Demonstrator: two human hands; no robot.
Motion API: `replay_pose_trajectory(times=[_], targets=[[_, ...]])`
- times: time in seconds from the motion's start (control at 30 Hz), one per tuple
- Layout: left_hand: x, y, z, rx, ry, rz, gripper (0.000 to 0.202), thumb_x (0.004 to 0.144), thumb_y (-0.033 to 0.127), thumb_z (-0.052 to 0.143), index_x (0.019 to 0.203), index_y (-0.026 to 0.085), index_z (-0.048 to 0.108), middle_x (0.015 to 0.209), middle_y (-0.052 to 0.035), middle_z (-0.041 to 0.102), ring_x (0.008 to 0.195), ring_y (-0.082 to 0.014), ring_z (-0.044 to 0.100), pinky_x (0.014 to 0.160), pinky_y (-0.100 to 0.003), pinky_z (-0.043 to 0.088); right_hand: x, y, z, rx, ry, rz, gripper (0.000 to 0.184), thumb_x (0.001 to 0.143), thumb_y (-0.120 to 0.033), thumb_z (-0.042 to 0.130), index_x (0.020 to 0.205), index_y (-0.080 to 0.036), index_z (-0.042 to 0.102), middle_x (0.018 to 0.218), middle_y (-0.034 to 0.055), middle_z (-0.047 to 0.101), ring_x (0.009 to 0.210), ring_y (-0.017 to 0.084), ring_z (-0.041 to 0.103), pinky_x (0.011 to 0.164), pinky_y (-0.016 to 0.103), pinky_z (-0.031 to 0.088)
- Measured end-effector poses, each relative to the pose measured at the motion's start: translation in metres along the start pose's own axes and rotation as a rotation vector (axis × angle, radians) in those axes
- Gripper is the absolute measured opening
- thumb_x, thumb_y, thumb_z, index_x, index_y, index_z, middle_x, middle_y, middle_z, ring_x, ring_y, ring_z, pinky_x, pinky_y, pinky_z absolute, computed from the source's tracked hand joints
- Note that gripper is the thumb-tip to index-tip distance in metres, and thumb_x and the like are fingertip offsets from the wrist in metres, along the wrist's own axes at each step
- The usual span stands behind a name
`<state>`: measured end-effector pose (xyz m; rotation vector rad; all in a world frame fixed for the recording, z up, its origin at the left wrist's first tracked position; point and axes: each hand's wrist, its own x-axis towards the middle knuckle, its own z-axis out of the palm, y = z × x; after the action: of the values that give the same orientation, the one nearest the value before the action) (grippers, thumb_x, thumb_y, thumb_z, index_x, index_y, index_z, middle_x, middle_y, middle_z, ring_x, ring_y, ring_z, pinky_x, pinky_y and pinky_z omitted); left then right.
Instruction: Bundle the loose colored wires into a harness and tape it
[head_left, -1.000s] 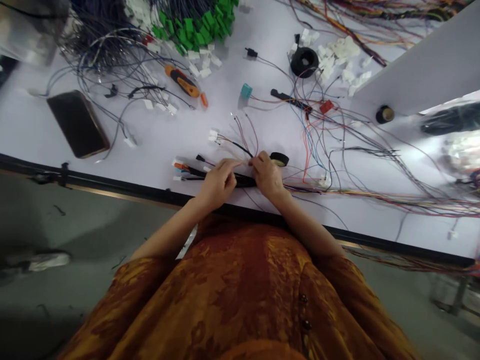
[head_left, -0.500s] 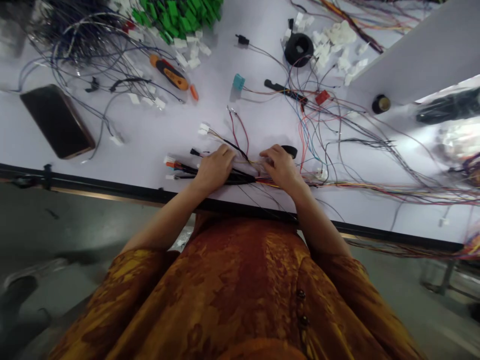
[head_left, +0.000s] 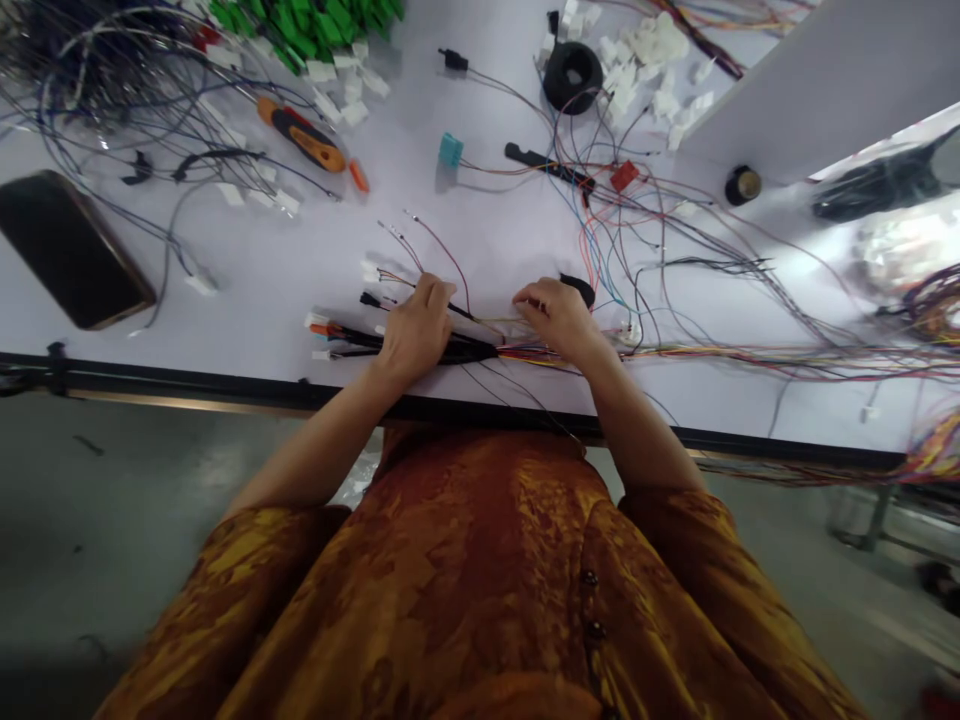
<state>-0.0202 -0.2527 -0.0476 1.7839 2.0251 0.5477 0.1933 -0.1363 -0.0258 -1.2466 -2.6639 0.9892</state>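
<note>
A wire harness (head_left: 472,350) lies along the near edge of the white table (head_left: 247,320), its left stretch wrapped in black tape, its right stretch loose coloured wires. My left hand (head_left: 412,335) is closed over the taped part, with thin loose wires rising past its fingers. About a hand's width to the right, my right hand (head_left: 555,318) pinches the loose wires where they leave the wrap. A small black tape roll (head_left: 579,288) sits just behind my right hand. Small connectors (head_left: 322,325) end the harness at the left.
A dark phone (head_left: 67,250) lies at the left. An orange-handled screwdriver (head_left: 300,135), green connectors (head_left: 300,25), a larger black tape roll (head_left: 572,75), white connectors (head_left: 660,45) and tangled wires (head_left: 675,260) cover the far side. A grey panel (head_left: 825,80) stands at the right.
My hands have drawn apart along the harness, the right one sliding right onto the loose wires. The view has shifted, so everything on the table sits further left.
</note>
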Motion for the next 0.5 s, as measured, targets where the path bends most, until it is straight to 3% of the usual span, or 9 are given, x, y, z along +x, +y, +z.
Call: replay_pose_trajectory(times=[0.2, 0.3, 0.4, 0.43, 0.5], targets=[[-0.004, -0.002, 0.001, -0.005, 0.059, 0.046, 0.033, 0.096, 0.023, 0.044, 0.126, 0.015, 0.055, 0.13, -0.0193, 0.061, 0.113, -0.0295, 0.065, 0.087, -0.037, 0.054, 0.009, -0.018, 0.002, -0.175, -0.127, -0.063, 0.02, 0.094, -0.025, 0.057, 0.099, -0.017, 0.075, 0.102, 0.0087, 0.072, 0.09, 0.019, 0.065, 0.078, 0.03, 0.042], [-0.007, 0.0, -0.001, 0.058, 0.037, 0.041, 0.034, 0.096, 0.021, 0.04, 0.125, 0.015, 0.056, 0.132, -0.0197, 0.061, 0.113, -0.0296, 0.065, 0.085, -0.037, 0.055, 0.019, -0.017, -0.002, -0.347, -0.02, 0.201, 0.027, 0.094, -0.017, 0.049, 0.108, -0.012, 0.072, 0.104, 0.0165, 0.073, 0.09, 0.025, 0.067, 0.075, 0.034, 0.043], [-0.01, 0.001, -0.006, 0.129, 0.008, 0.021, 0.034, 0.094, 0.018, 0.041, 0.123, 0.015, 0.058, 0.13, -0.0182, 0.063, 0.111, -0.0296, 0.066, 0.081, -0.036, 0.055, 0.024, -0.009, -0.01, -0.363, 0.137, 0.467, 0.037, 0.093, -0.011, 0.048, 0.127, -0.006, 0.061, 0.101, 0.021, 0.073, 0.089, 0.027, 0.067, 0.077, 0.036, 0.045], [-0.011, 0.001, -0.008, 0.154, -0.008, 0.013, 0.033, 0.093, 0.017, 0.042, 0.121, 0.016, 0.059, 0.128, -0.0173, 0.064, 0.109, -0.0297, 0.066, 0.08, -0.037, 0.055, 0.024, -0.008, -0.012, -0.326, 0.173, 0.465, 0.039, 0.092, -0.012, 0.049, 0.129, -0.007, 0.059, 0.102, 0.0201, 0.073, 0.091, 0.026, 0.067, 0.079, 0.037, 0.046], [-0.012, 0.001, -0.011, 0.193, -0.034, 0.014, 0.032, 0.091, 0.015, 0.043, 0.117, 0.017, 0.062, 0.125, -0.0155, 0.066, 0.106, -0.03, 0.067, 0.079, -0.038, 0.055, 0.022, -0.01, -0.011, -0.217, 0.189, 0.324, 0.033, 0.092, -0.015, 0.052, 0.123, -0.011, 0.063, 0.104, 0.016, 0.072, 0.093, 0.024, 0.066, 0.085, 0.037, 0.046]])
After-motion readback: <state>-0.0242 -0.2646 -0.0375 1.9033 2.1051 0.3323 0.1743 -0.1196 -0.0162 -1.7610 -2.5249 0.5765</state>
